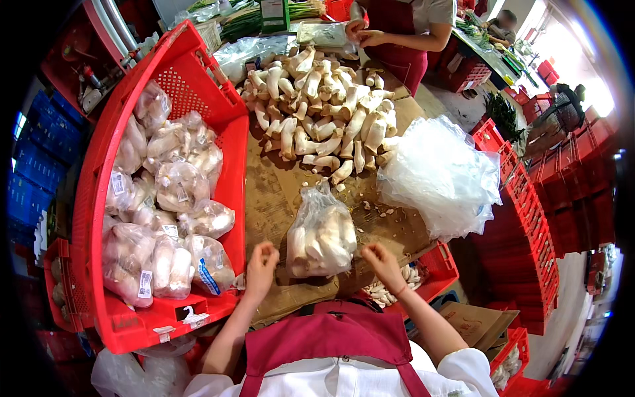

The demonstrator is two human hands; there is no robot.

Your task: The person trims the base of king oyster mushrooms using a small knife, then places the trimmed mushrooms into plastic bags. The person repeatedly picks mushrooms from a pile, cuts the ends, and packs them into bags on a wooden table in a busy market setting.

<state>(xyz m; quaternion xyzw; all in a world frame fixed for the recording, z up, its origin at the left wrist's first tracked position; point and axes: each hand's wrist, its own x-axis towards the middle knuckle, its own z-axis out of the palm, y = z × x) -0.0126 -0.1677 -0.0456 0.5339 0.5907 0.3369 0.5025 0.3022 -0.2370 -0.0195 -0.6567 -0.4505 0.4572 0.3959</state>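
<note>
A clear plastic bag of king oyster mushrooms [321, 238] stands on the brown tabletop [270, 198] in front of me, its gathered top pointing away. To its left is my left hand [263, 260], fingers loosely curled, with nothing visible in it. My right hand [382, 263] is on the other side, also loosely curled and holding nothing that I can see. A small gap separates each hand from the bag. Beyond the bag lies a large heap of loose king oyster mushrooms [327, 109]. A pile of clear plastic bags [441, 178] spreads over the table's right side.
At left, a tilted red plastic crate [230, 173] holds several bagged mushrooms [181, 186], some with labels. Another person's hands [364, 34] work beyond the heap. Stacked red crates [526, 228] stand at right. Below the table's right edge is a red crate [446, 268] with mushroom pieces.
</note>
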